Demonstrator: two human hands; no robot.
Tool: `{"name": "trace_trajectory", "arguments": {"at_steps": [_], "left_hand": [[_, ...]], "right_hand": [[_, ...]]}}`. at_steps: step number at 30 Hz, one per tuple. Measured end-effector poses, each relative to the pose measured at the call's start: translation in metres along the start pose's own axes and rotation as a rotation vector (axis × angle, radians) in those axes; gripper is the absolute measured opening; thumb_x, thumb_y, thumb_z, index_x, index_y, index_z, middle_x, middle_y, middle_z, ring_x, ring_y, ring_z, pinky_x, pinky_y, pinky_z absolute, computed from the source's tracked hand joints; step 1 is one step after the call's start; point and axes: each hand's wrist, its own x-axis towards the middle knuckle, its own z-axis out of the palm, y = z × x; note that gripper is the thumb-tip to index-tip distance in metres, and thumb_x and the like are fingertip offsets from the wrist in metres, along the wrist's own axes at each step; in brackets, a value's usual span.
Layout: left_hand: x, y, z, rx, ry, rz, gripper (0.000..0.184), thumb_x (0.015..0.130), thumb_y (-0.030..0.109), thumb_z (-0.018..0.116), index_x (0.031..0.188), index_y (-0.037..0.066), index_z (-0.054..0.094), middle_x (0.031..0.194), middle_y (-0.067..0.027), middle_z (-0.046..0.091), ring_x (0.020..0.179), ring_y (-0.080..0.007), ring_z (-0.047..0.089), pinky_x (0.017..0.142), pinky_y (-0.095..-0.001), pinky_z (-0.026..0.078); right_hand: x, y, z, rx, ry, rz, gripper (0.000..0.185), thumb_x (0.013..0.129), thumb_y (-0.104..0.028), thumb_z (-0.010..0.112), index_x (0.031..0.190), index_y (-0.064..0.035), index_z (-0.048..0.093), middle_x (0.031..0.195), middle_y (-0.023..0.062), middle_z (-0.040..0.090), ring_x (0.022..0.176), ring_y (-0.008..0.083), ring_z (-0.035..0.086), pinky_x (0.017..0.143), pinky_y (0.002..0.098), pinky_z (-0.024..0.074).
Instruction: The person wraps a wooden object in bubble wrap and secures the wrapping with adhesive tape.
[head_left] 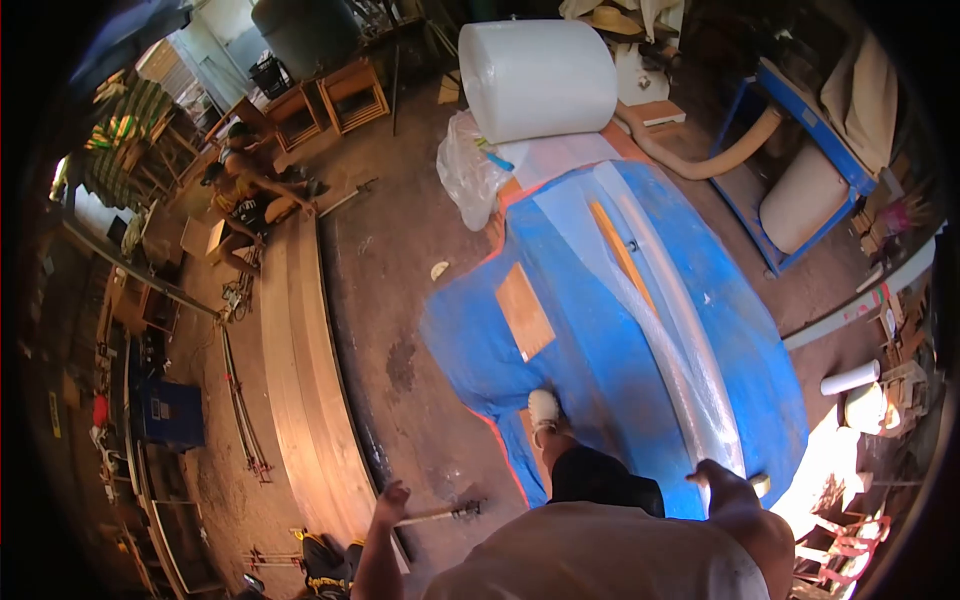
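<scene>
My left hand (393,499) is held out at my left side with its fingers loosely apart and nothing in them. In view it is nearest to a bar clamp (440,513) by the near end of the long wooden boards (305,370). On the other side, my right hand (722,481) overlaps the near end of a long strip of bubble wrap (672,372) in view, its fingers partly stretched out. I see no object gripped in it. Beneath the strip is a blue tarp (600,370), on which one of my feet (544,412) stands.
A thin wooden strip (622,255) and a small board (524,312) lie on the tarp. Behind stands a big bubble wrap roll (540,80). Two people (245,190) sit beside the boards' far end. A blue-framed machine (800,170) with a hose stands right.
</scene>
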Motion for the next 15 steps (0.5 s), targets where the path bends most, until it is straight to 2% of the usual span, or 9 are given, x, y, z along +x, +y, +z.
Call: {"name": "trace_trajectory", "arguments": {"at_steps": [2, 6, 7, 9, 10, 11, 12, 14, 15], "left_hand": [[0.051, 0.066, -0.035, -0.110, 0.080, -0.086, 0.047, 0.089, 0.032, 0.067, 0.125, 0.005, 0.056, 0.093, -0.0114, 0.067, 0.085, -0.0145, 0.062, 0.078, -0.0268, 0.050], [0.134, 0.059, -0.055, -0.175, 0.101, -0.070, 0.052, 0.089, 0.038, 0.066, 0.127, 0.006, 0.055, 0.101, -0.0134, 0.069, 0.092, -0.0194, 0.065, 0.083, -0.0303, 0.050], [0.146, 0.065, -0.056, 0.063, -0.036, -0.154, 0.055, 0.088, 0.042, 0.065, 0.128, 0.006, 0.055, 0.106, -0.0147, 0.068, 0.097, -0.0226, 0.065, 0.086, -0.0328, 0.050], [0.192, 0.103, -0.050, 0.287, -0.173, -0.210, 0.058, 0.088, 0.045, 0.065, 0.129, 0.005, 0.054, 0.112, -0.0161, 0.067, 0.103, -0.0257, 0.065, 0.089, -0.0352, 0.050], [0.194, 0.137, -0.054, 0.216, -0.229, -0.303, 0.060, 0.087, 0.048, 0.064, 0.129, 0.006, 0.054, 0.116, -0.0167, 0.065, 0.107, -0.0274, 0.063, 0.092, -0.0367, 0.049], [0.207, 0.161, -0.060, 0.144, -0.285, -0.392, 0.063, 0.087, 0.051, 0.063, 0.130, 0.006, 0.055, 0.121, -0.0172, 0.063, 0.112, -0.0291, 0.061, 0.096, -0.0382, 0.048], [0.232, 0.151, -0.063, 0.146, -0.297, -0.392, 0.063, 0.087, 0.051, 0.063, 0.130, 0.006, 0.055, 0.121, -0.0172, 0.063, 0.112, -0.0291, 0.061, 0.096, -0.0382, 0.048], [0.297, 0.111, -0.067, 0.328, -0.545, 0.031, 0.063, 0.086, 0.052, 0.063, 0.129, 0.006, 0.056, 0.124, -0.0169, 0.062, 0.115, -0.0290, 0.060, 0.098, -0.0382, 0.046], [0.337, 0.111, -0.069, 0.276, -0.643, -0.174, 0.061, 0.087, 0.051, 0.061, 0.128, 0.006, 0.057, 0.127, -0.0164, 0.060, 0.118, -0.0281, 0.057, 0.101, -0.0375, 0.044]], "right_hand": [[0.004, -0.003, -0.024, 0.281, -0.202, 0.149, 0.075, 0.083, -0.068, 0.053, 0.106, 0.0020, 0.068, 0.106, 0.0147, 0.070, 0.090, 0.0229, 0.069, 0.087, 0.0398, 0.0515], [0.029, -0.080, -0.187, 0.152, 0.215, -0.126, 0.074, 0.083, -0.070, 0.052, 0.099, -0.0002, 0.070, 0.104, 0.0164, 0.070, 0.092, 0.0268, 0.068, 0.084, 0.0429, 0.0512], [0.064, -0.121, -0.257, 0.101, 0.092, -0.112, 0.072, 0.082, -0.072, 0.051, 0.097, -0.0044, 0.072, 0.105, 0.0183, 0.069, 0.099, 0.0304, 0.066, 0.086, 0.0448, 0.0495], [0.071, -0.191, -0.387, 0.104, 0.808, -0.620, 0.063, 0.089, -0.062, 0.046, 0.119, -0.0087, 0.060, 0.115, 0.0210, 0.063, 0.107, 0.0366, 0.060, 0.095, 0.0443, 0.0457], [0.018, -0.241, -0.466, 0.153, 0.792, -0.574, 0.053, 0.091, -0.048, 0.054, 0.125, -0.0072, 0.053, 0.112, 0.0200, 0.063, 0.103, 0.0349, 0.061, 0.096, 0.0439, 0.0453], [0.124, -0.271, -0.511, 0.592, 0.952, -0.871, 0.042, 0.088, -0.034, 0.063, 0.119, -0.0064, 0.057, 0.106, 0.0167, 0.065, 0.100, 0.0298, 0.062, 0.093, 0.0406, 0.0474], [0.005, -0.311, -0.577, 0.573, 0.861, -0.811, 0.038, 0.086, -0.026, 0.069, 0.118, -0.0056, 0.060, 0.099, 0.0125, 0.066, 0.094, 0.0239, 0.063, 0.088, 0.0366, 0.0499], [-0.100, -0.370, -0.665, 0.666, 0.955, -0.980, 0.037, 0.086, -0.031, 0.070, 0.112, -0.0057, 0.063, 0.094, 0.0102, 0.067, 0.088, 0.0220, 0.064, 0.081, 0.0349, 0.0517], [-0.111, -0.389, -0.701, 0.651, 0.980, -1.066, 0.038, 0.085, -0.032, 0.071, 0.111, -0.0059, 0.063, 0.093, 0.0103, 0.067, 0.087, 0.0220, 0.065, 0.080, 0.0356, 0.0519]]}}
